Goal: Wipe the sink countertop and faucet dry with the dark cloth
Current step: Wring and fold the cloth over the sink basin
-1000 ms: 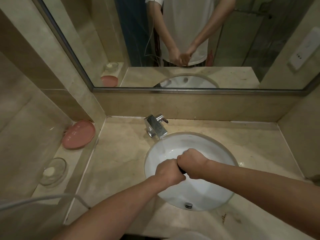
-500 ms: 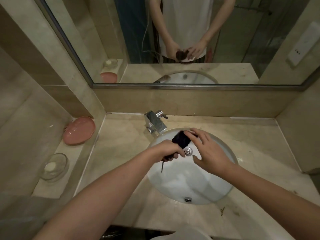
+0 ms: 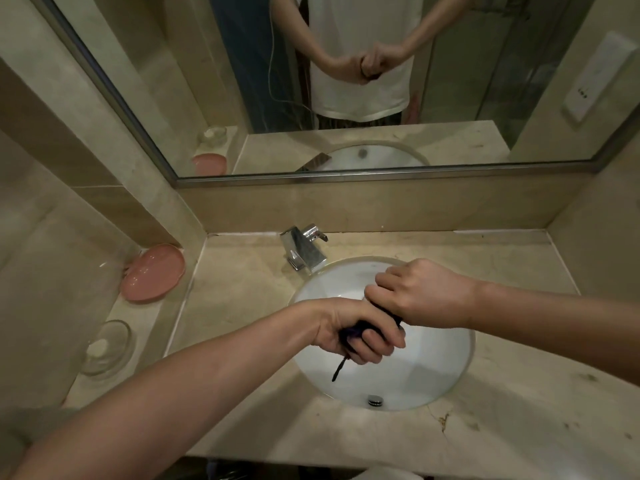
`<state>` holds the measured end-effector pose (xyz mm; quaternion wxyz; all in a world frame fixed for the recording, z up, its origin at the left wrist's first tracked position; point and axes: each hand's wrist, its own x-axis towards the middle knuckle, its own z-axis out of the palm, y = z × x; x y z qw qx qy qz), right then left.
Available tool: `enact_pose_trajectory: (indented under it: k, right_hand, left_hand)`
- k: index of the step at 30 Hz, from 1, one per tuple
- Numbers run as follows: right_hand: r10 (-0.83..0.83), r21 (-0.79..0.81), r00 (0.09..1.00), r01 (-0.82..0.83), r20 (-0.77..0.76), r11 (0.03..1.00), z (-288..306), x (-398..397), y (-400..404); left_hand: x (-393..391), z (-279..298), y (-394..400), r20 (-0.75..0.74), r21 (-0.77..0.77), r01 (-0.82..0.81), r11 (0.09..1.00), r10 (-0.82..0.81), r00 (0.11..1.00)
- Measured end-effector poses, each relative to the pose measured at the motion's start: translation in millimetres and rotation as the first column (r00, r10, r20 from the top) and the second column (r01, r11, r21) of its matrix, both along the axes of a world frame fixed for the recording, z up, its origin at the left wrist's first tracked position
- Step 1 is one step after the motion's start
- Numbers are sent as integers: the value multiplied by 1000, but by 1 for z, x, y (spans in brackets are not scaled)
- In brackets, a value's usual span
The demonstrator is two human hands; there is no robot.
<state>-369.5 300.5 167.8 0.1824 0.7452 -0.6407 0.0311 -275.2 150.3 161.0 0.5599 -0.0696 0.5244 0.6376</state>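
You've got both hands, left hand (image 3: 358, 336) & right hand (image 3: 420, 294), clamped on the twisted dark cloth (image 3: 360, 329) over the basin (image 3: 433, 368); if it's wrung w/ a loose grip, it'll prob. drop in & re-soak.

At mid-frame, over the sink (image 3: 433, 382), my left hand (image 3: 356, 336) and right hand (image 3: 420, 294) both grip the dark cloth (image 3: 388, 315).

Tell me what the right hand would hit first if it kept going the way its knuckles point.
The right hand grips the dark cloth over the sink basin, knuckles pointing left and slightly away. Going on, it would probably meet the faucet first, though depth is unclear; it might pass just in front.
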Motion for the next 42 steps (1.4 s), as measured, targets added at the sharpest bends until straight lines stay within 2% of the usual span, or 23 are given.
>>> enact_pose_trajectory:
  k: [2,4,7,8,11,15,18,24,27,32,35,37,39,41,42]
  right_hand:
    - [-68,201,997,73,-31,977,-8,-3,-5]
    - [-100,365,992,123,-80,923,-14,-4,-14]
    - [-231,608,966,254,-117,752,-16,-8,-32]
    - [-269,642,954,290,-133,710,-18,-10,-37]
    - [-345,660,928,347,-141,666,-28,-14,-49]
    - [-496,709,860,423,-119,564,-34,-30,-61]
    - [-586,720,805,460,-91,520,-34,-39,-63]
    - [-777,756,619,454,114,472,-32,-37,-59]
    - [-833,782,513,425,208,457,-31,-34,-57]
    - [-880,819,277,336,387,466,-34,-23,-48]
    - [-872,809,184,326,454,490,-39,-24,-43]
    - [-845,765,204,361,494,534,-38,-26,-41]
    - [-789,614,296,503,538,608,-41,-26,-37]
    - [-741,404,407,647,535,647,-43,-23,-31]
    - [-699,318,457,659,550,682,-46,-22,-27]
  left_hand:
    - [-2,-9,3,-122,-234,-87,968,59,991]
    - [-5,-21,8,-227,-406,-189,894,102,969]
    - [-12,-38,12,-349,-576,-375,726,196,916]
    - [-16,-43,11,-389,-635,-388,668,157,908]
    - [-29,-56,7,-469,-757,-399,518,-4,883]
    - [-51,-65,0,-509,-846,-421,327,-263,819]
    - [-64,-62,-5,-517,-856,-445,264,-444,732]
    - [-70,-51,-10,-399,-894,-415,170,-724,562]
    - [-68,-49,-13,-354,-901,-408,148,-795,493]
    - [-60,-40,-15,-279,-908,-403,116,-885,373]
    - [-56,-36,-15,-301,-900,-415,131,-877,375]
    - [-58,-29,-14,-373,-890,-420,179,-816,442]
    - [-63,-16,-17,-464,-873,-417,254,-698,545]
    - [-62,-7,-22,-575,-817,-425,389,-496,651]
    - [-59,-5,-25,-622,-767,-436,470,-382,684]
